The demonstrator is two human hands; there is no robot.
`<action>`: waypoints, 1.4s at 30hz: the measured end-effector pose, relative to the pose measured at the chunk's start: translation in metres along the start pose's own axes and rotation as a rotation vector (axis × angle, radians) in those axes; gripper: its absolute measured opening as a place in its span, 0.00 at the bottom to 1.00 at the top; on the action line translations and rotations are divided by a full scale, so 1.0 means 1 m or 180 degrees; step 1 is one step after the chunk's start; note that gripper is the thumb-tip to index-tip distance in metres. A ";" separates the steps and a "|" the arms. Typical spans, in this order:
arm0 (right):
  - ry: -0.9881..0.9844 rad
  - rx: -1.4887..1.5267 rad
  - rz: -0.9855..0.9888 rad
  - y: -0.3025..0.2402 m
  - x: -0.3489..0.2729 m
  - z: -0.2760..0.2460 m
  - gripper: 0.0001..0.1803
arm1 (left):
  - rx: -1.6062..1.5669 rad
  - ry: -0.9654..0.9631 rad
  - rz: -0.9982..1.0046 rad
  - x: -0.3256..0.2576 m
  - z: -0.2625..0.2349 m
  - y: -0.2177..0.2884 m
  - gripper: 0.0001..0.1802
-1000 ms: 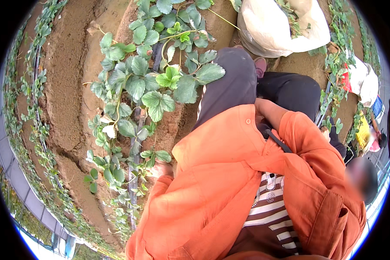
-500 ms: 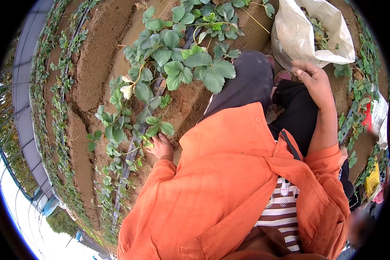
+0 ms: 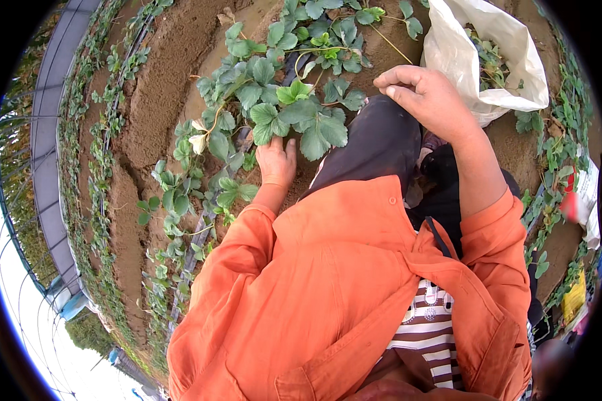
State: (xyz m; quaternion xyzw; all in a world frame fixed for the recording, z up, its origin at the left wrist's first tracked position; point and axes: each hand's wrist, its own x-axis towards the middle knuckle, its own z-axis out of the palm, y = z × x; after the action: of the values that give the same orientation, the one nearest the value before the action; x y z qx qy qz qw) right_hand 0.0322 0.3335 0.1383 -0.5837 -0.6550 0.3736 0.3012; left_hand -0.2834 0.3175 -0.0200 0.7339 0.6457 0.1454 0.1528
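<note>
My left hand (image 3: 276,162) reaches in at the near side of a leafy strawberry plant (image 3: 314,123). Its fingers stretch up to the green leaves, and the tips are hidden under them. The thumb stands a little apart from the fingers. Above my dark-trousered knee (image 3: 381,144) is my right hand (image 3: 431,100), fingers curled and thumb close to the forefinger. Whether anything small is pinched there I cannot make out. Just right of that hand stands a white sack (image 3: 451,57) with its mouth wide, and picked green leaves (image 3: 491,63) lie inside.
A dark strip (image 3: 194,244), perhaps a drip hose, runs through the row under the plants. Bare soil ridges (image 3: 157,93) and further rows (image 3: 100,160) lie to the left. At the far right are plants (image 3: 548,167), a white bag (image 3: 588,207) and a yellow item (image 3: 574,294).
My left hand has moved up the row, away from me, to larger leaves. My right hand has swung left from beside the sack to above my knee.
</note>
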 end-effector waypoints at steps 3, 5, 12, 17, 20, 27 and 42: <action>-0.0618 -0.0043 0.0054 0.014 0.041 0.012 0.12 | 0.1158 0.0747 0.0133 0.005 0.046 -0.010 0.21; -0.1039 -0.0099 0.0119 0.046 0.069 0.029 0.14 | 0.1226 0.0145 -0.0292 0.007 0.045 -0.004 0.20; -0.2029 -0.1249 0.0287 0.104 0.157 0.118 0.15 | 0.1002 -0.0801 -0.0092 0.006 0.044 -0.014 0.24; -0.0830 0.1686 0.1088 0.075 0.168 0.138 0.29 | 0.0849 -0.0120 -0.0019 0.004 0.060 -0.033 0.17; -0.0520 0.1045 0.0906 0.091 0.169 0.149 0.18 | 0.0862 0.0593 0.0336 0.018 0.054 -0.014 0.14; -0.0164 -0.0473 0.1135 0.077 0.097 0.183 0.12 | 0.0650 0.0863 -0.0073 0.010 0.050 -0.007 0.17; -0.1313 0.1254 0.1325 0.110 0.091 0.207 0.10 | -0.0106 0.0306 0.1672 0.070 -0.058 0.053 0.18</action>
State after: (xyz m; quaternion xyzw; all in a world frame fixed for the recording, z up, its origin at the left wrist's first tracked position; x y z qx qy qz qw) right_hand -0.0930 0.3996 -0.0695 -0.5477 -0.4843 0.6562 0.1868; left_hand -0.2508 0.3827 0.0560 0.8660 0.4371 0.2253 0.0910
